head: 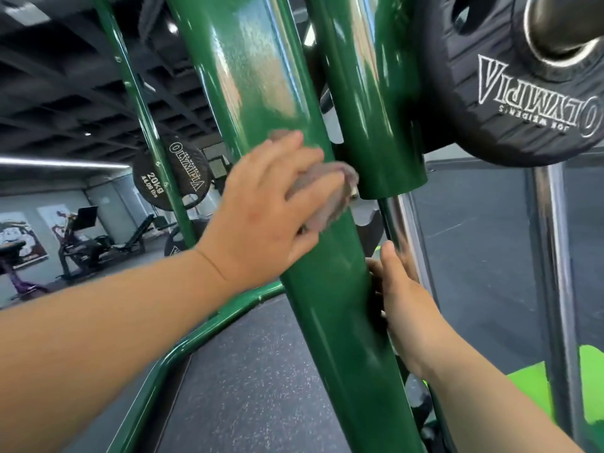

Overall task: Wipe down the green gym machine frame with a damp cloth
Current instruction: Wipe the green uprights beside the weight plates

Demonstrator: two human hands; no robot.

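Observation:
A thick glossy green frame post (248, 76) runs from top centre down to the bottom right of the head view. My left hand (268, 210) presses a crumpled grey-brown cloth (330, 197) flat against the post at mid height, fingers spread over it. A dull smeared patch shows on the paint just above the cloth. My right hand (402, 299) reaches behind the post lower down, fingers resting against a chrome guide rod (397, 220); it holds nothing that I can see. A second green sleeve (376, 109) stands right of the post.
A black Olympia weight plate (510, 93) hangs on a steel bar at top right, close to the sleeve. A thinner green tube (143, 109) carries a 20 kg plate (170, 178) at left. A curved green base rail (196, 338) crosses the dark rubber floor. Benches stand far left.

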